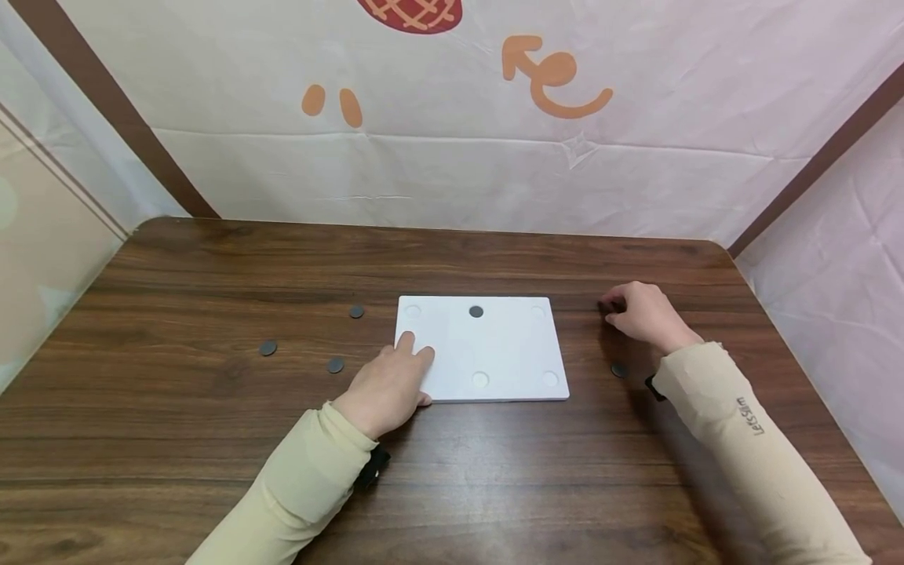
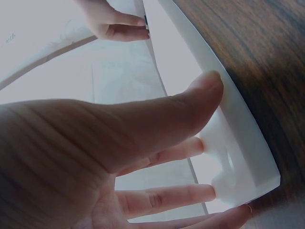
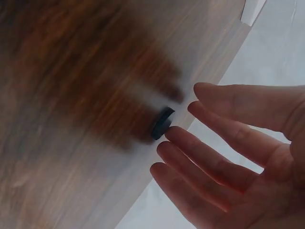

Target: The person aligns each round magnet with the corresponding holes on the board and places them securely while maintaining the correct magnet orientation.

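Observation:
My left hand [image 1: 388, 384] rests on the front left corner of a thin white board [image 1: 501, 345] with round hollows. Its fingers lie fairly straight on the top, and the thumb [image 2: 207, 90] lies at the board's front edge. A dark disc [image 1: 476, 311] sits in the middle hollow of the far row. To the right of the board, my right hand [image 1: 644, 314] is low over the table, fingers apart and loosely bent. In the right wrist view, a small dark disc [image 3: 163, 123] is right at its fingertips, not pinched by the thumb.
Three dark discs, a far one [image 1: 356, 311], a left one [image 1: 267, 348] and a nearer one [image 1: 335, 365], lie left of the board. Another disc [image 1: 618, 369] lies by the right wrist. The brown wooden table [image 1: 480, 486] ends at a white patterned curtain [image 1: 452, 180].

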A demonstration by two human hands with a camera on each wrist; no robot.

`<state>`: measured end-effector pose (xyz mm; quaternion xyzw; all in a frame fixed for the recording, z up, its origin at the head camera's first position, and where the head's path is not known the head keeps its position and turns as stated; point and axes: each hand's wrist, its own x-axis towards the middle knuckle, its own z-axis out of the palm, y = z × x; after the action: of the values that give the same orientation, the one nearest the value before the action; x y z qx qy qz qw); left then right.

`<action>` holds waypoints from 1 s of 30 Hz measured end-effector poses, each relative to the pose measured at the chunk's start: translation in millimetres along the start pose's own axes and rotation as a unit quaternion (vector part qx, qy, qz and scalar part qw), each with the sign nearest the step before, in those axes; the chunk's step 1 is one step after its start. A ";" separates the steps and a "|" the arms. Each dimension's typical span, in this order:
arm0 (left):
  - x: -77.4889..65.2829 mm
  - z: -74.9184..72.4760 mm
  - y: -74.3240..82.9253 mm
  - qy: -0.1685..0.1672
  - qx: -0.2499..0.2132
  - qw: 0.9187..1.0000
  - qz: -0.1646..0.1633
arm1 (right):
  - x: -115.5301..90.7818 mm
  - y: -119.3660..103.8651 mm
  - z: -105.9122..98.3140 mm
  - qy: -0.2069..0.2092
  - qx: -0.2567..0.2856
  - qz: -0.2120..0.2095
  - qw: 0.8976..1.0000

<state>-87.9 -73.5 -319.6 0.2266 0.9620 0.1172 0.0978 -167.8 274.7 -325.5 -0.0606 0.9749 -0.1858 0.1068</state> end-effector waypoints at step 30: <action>0.9 1.5 -0.8 0.002 0.001 1.000 0.001 | -1.9 14.4 0.3 0.034 -0.002 0.008 0.999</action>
<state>-88.7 -73.5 -321.3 0.2275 0.9620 0.1165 0.0956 -167.1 288.2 -330.8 -0.0463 0.9788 -0.1850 0.0752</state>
